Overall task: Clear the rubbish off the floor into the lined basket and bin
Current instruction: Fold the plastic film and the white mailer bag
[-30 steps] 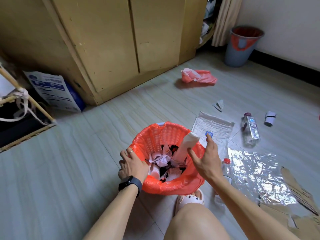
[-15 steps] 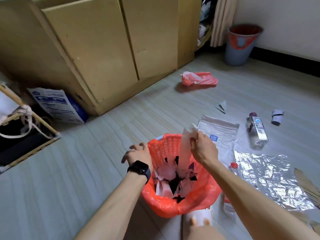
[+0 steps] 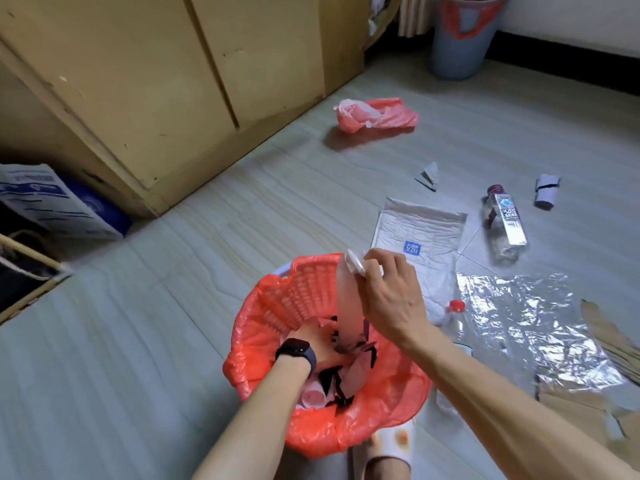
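Observation:
A basket (image 3: 304, 289) lined with a red bag stands on the floor in front of me, part full of paper scraps. My right hand (image 3: 391, 296) pinches the top of a tall white paper (image 3: 348, 306) that stands upright in the basket. My left hand (image 3: 318, 344), watch on the wrist, is down inside the basket among the scraps; its fingers are hidden. A blue bin (image 3: 460, 36) with a red liner stands by the far wall.
On the floor lie a red plastic bag (image 3: 377, 114), a white padded envelope (image 3: 419, 230), a clear bottle (image 3: 504, 223), another red-capped bottle (image 3: 455, 310), a foil sheet (image 3: 526, 320), cardboard (image 3: 609, 341), a paper roll (image 3: 547, 190) and a small scrap (image 3: 429, 174). A wooden wardrobe (image 3: 173, 81) is behind.
My left hand left the basket rim and went down inside the basket. My right hand kept hold of the white paper, now standing deeper in the basket. The view moved closer.

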A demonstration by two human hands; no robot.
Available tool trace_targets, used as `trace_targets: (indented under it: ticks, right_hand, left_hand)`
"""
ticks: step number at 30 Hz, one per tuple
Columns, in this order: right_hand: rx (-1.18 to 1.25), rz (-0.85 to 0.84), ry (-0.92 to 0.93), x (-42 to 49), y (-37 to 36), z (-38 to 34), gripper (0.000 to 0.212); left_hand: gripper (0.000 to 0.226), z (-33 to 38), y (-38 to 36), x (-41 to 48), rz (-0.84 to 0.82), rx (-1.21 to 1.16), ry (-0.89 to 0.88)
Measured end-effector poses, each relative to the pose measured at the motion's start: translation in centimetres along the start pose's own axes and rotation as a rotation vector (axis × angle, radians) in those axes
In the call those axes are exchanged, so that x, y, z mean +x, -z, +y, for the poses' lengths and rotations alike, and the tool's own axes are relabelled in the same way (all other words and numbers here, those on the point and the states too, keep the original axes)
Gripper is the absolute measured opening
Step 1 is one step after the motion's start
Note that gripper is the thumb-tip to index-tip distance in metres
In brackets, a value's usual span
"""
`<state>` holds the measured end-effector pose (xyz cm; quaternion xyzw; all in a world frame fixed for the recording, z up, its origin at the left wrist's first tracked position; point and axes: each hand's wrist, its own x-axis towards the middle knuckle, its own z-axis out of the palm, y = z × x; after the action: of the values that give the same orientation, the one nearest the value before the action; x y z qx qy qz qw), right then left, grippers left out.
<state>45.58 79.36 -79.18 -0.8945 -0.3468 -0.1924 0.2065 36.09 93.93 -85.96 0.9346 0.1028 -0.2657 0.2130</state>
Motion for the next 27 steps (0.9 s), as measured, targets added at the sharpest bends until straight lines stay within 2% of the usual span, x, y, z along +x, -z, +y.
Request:
trace_targets:
  ticks: [3, 6, 9, 12, 14, 16, 18, 20, 22, 25, 27]
  right_hand:
    - [-0.014, -0.003, -0.004, 0.8, 0.6, -0.6, 0.013]
    - [0.186, 0.022, -0.065, 2.3, 2.1, -2.6, 0.023]
    - [0.278, 0.003, -0.022, 3.2, 3.5, -4.7, 0.031]
    - [0.344, -0.022, 0.001, 3.8, 4.4, -5.9, 0.025]
    - [0.431, -0.113, -0.048, 3.7, 4.2, -6.6, 0.017]
    - [0.418, -0.289, -0.065, 3.1, 3.4, -6.8, 0.011]
    - [0.337, -0.486, -0.028, 2.0, 2.1, -6.4, 0.025]
    - [0.289, -0.616, -0.043, 1.0, 1.3, -5.9, 0.027]
    - [0.271, -0.556, -0.123, 0.8, 1.0, -5.7, 0.023]
    - [0.122, -0.358, -0.149, 1.3, 0.7, -5.6, 0.03]
    - [0.089, -0.336, -0.185, 1.6, 0.3, -5.3, 0.038]
  left_hand:
    - [0.042, -0.4, -0.5, -0.8, -0.023, -0.055, -0.013]
    - [0.037, -1.2, -0.4, -2.4, 0.025, -0.101, 0.035]
    - [0.032, -1.6, -1.3, -3.9, -0.029, 0.024, 0.094]
    - [0.036, -1.4, -2.6, -5.1, -0.068, 0.116, 0.137]
    - [0.039, -0.7, -2.8, -6.1, -0.071, 0.138, 0.135]
    - [0.043, -0.3, -2.3, -6.9, -0.139, 0.143, 0.137]
    - [0.043, -0.2, -1.4, -7.6, -0.173, 0.11, 0.112]
    - [0.036, -0.3, -0.3, -8.1, -0.155, 0.054, 0.084]
    - [0.025, -0.4, 1.3, -8.9, -0.046, 0.08, 0.083]
    - [0.024, -0.9, 3.7, -9.6, 0.455, 0.316, 0.018]
    - [0.035, -1.4, 4.9, -9.4, 0.76, 0.35, -0.026]
